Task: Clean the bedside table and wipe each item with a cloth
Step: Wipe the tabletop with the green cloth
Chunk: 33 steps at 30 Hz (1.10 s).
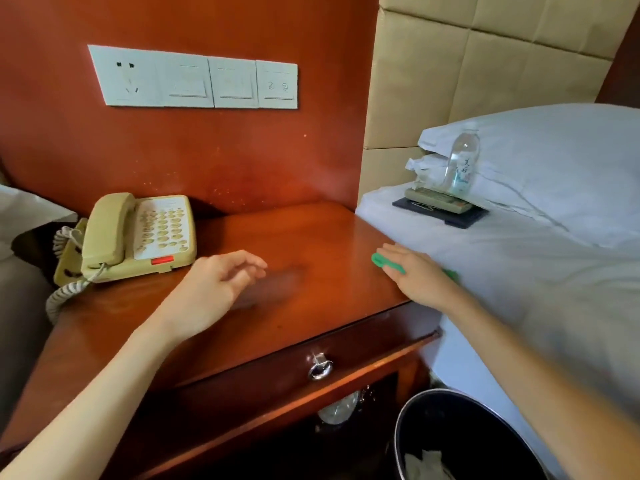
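Note:
The red-brown wooden bedside table (311, 237) fills the middle of the head view. A beige telephone (138, 233) stands at its back left. My right hand (415, 275) lies flat on a green cloth (382, 262) at the table's right edge, beside the bed. My left hand (221, 282) hovers over the table's middle, fingers loosely curled and holding nothing. On the bed to the right a clear water bottle (462, 164) leans on the pillow, next to a remote control (438, 199) that lies on a dark tray (450, 216).
A white bed (554, 271) with a pillow (554, 157) borders the table on the right. A black waste bin (460, 438) stands low at the front right. The drawer has a metal ring pull (320, 368). Switches and a socket (194, 77) are on the wall panel.

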Each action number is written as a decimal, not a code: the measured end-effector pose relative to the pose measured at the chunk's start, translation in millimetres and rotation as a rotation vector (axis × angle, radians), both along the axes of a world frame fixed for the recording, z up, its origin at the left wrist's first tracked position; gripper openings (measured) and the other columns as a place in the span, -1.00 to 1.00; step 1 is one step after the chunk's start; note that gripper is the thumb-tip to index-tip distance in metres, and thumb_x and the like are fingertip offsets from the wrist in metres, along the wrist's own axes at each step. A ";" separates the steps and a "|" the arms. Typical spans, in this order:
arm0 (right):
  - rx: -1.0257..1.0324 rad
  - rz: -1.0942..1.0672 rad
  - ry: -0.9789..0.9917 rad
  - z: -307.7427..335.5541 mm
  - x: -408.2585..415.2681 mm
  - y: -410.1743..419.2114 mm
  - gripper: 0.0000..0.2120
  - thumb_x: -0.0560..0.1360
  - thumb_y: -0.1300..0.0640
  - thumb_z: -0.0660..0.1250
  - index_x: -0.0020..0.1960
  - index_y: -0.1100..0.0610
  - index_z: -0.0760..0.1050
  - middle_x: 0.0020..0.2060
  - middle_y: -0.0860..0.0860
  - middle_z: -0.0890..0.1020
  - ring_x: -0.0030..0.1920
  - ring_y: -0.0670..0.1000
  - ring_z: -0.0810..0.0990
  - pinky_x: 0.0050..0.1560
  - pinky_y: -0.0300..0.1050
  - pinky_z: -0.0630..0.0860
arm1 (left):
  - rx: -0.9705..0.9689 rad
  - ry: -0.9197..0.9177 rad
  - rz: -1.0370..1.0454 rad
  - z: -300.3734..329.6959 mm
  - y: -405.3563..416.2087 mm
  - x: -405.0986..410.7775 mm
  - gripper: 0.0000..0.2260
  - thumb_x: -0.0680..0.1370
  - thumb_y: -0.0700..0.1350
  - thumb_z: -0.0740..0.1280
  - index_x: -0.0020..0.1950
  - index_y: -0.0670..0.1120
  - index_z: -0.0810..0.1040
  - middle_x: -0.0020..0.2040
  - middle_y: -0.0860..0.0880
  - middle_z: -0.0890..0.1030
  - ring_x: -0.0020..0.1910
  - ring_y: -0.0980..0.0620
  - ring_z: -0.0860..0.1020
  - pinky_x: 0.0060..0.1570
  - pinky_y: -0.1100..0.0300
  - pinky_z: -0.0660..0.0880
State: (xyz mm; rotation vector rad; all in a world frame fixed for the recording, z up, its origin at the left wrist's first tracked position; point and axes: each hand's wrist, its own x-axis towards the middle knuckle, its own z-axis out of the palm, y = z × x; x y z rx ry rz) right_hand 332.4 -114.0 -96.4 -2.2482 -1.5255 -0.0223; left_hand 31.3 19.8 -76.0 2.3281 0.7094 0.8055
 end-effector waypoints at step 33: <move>-0.114 1.014 0.221 -2.0 -271.7 60.8 -0.58 0.59 0.23 0.24 0.40 -0.07 0.40 0.41 -0.15 0.39 0.44 -0.29 0.21 0.48 -0.26 0.12 | -0.325 -0.802 0.534 -6.6 5.4 -171.4 -0.71 0.57 -0.28 0.16 -0.16 -0.01 0.62 -0.27 0.08 0.68 -0.26 0.17 0.61 -0.22 0.35 0.48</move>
